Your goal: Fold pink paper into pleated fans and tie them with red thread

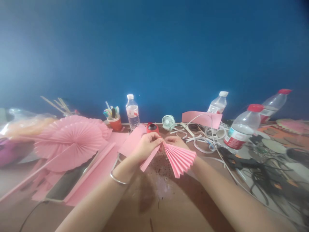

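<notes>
A pleated pink paper fan (180, 158) hangs spread in front of me above the table, its folds opening downward and to the right. My left hand (148, 143) pinches the paper near the gathered top end, thumb and fingertips together. A narrow folded pink paper strip (149, 160) sticks out below the left fingers; whether it joins the fan is hidden. Behind the fan, my right hand (178, 141) has its fingers closed at the same gathered end, partly covered by the pleats. A silver bangle (118, 179) circles my left wrist.
Large round pink paper fans (74, 141) and pink sheets (96, 170) lie left. Behind stand a cup of pens (114, 123), a water bottle (132, 114) and a small fan (168, 122). White cables (205, 141), red-capped bottles (243, 127) and black cords (265, 180) crowd the right.
</notes>
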{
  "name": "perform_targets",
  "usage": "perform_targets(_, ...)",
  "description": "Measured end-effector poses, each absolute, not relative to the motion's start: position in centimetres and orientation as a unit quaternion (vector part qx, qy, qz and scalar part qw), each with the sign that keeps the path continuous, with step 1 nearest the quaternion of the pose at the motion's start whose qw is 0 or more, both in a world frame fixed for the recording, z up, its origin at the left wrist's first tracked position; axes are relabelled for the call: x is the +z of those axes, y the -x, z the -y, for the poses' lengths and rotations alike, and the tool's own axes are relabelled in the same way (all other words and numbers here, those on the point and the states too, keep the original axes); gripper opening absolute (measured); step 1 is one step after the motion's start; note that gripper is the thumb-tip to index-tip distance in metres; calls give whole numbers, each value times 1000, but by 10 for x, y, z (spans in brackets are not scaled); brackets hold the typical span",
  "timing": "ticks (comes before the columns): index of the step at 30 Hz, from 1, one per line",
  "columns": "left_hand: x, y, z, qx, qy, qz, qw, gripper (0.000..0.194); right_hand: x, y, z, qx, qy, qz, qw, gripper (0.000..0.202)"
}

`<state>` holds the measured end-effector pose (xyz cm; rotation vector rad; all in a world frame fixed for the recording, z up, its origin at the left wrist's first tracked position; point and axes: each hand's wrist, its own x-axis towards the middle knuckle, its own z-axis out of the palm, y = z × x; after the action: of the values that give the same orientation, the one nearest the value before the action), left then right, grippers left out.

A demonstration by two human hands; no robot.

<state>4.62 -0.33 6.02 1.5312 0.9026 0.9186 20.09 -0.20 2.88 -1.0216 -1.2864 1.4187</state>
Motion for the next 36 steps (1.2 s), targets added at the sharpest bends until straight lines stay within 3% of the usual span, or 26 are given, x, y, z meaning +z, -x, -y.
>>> perform_targets(10, 37, -47, 1, 357, -693, -448, 438, 6, 48, -208, 11, 578, 465, 494, 453, 20)
perform_targets(15, 34, -42, -11, 392, -651, -467, 452, 12, 59, -190, 28, 391, 494, 596, 499, 17)
perform_targets(20, 37, -39, -20, 428, -615, -468, 468, 12, 61, -181, 41, 328, 489, 662, 464, 21)
perform_targets(23, 36, -39, -22, 460, -597, -474, 455, 10, 59, -175, 51, 204, 500, 742, 397, 24)
perform_targets(27, 36, -35, -24, 509, -563, -480, 440, 8, 52, -157, 72, 11, 476, 851, 221, 18)
perform_targets(32, 48, -24, -27, 570, -514, -477, 427, 8, 47, -146, 75, 72, 503, 861, 17, 10)
perform_targets(36, 56, -21, -25, 592, -500, -471, 422, 9, 53, -176, 50, 129, 541, 831, 18, 9)
